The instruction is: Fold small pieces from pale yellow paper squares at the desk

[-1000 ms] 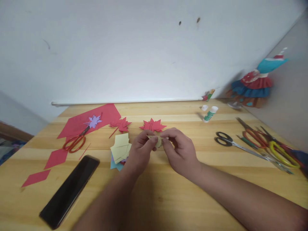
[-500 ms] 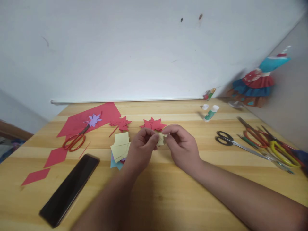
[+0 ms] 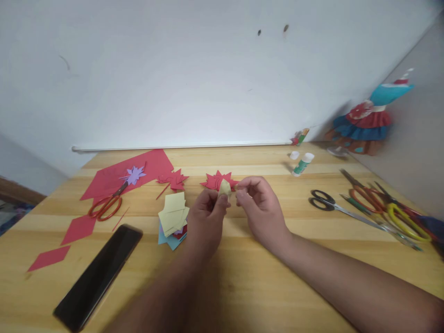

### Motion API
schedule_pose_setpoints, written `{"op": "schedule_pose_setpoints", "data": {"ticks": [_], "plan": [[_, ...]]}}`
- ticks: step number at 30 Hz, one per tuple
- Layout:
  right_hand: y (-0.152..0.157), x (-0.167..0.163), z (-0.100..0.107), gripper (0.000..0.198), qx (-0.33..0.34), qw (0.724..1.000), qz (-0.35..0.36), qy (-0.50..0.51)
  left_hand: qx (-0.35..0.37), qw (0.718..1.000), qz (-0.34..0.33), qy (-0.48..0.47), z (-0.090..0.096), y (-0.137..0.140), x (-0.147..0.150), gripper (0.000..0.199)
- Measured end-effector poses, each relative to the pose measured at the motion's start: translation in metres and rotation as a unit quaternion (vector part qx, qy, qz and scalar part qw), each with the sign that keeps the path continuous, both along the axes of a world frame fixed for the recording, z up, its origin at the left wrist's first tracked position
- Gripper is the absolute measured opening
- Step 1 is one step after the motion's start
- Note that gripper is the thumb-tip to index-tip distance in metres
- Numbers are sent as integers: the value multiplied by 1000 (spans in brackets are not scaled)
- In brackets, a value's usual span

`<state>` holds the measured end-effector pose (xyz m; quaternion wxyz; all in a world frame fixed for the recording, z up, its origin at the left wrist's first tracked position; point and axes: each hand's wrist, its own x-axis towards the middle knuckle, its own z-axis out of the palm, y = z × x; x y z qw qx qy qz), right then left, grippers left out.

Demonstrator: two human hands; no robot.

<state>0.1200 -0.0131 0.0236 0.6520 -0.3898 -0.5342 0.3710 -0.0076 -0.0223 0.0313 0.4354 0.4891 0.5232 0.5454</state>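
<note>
My left hand (image 3: 208, 219) is closed in a pinch, with a small piece of folded yellow paper (image 3: 225, 187) held upright between thumb and fingers. Just right of it is my right hand (image 3: 262, 208), its fingers curled and thumb and forefinger tips close together; anything between them is too small to make out. Behind the yellow piece lies a red spiky paper cutout (image 3: 218, 178). Beside my left wrist is a pile of yellow paper squares (image 3: 173, 215) on top of blue paper (image 3: 171, 241), with red and purple bits showing.
A phone (image 3: 99, 275), red paper diamonds (image 3: 79, 230), orange-handled scissors (image 3: 107, 206), a red sheet (image 3: 104, 180) and a purple cutout (image 3: 134, 175) lie left. Right are an uncapped glue stick (image 3: 303, 164), its cap (image 3: 294, 155), black-handled scissors (image 3: 322, 200) and other tools. A paper dress (image 3: 369, 118) stands behind.
The yellow paper was pinched between both hands; now it stands up in my left hand, and my right fingers have come off it. The view has shifted slightly.
</note>
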Motion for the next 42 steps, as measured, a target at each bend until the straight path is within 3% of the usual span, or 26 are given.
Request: {"op": "schedule_pose_setpoints", "data": {"ticks": [5, 9, 16, 24, 42], "plan": [[-2, 0, 0, 16, -43, 999, 23, -22, 41, 997, 0, 64, -6, -7, 5, 24], [-1, 0, 3, 11, -22, 999, 3, -45, 86, 987, 9, 139, -5, -12, 5, 14], [-7, 1, 8, 10, -62, 996, 59, -32, 93, 990, 4, 104, -7, -14, 3, 14], [-8, 5, 5, 8, 86, 987, -8, -133, 115, 988, 39, 90, -2, -14, 0, 14], [-13, 9, 16, 16, 234, 945, -35, -226, 110, 993, -7, 49, 7, -13, -9, 14]]}}
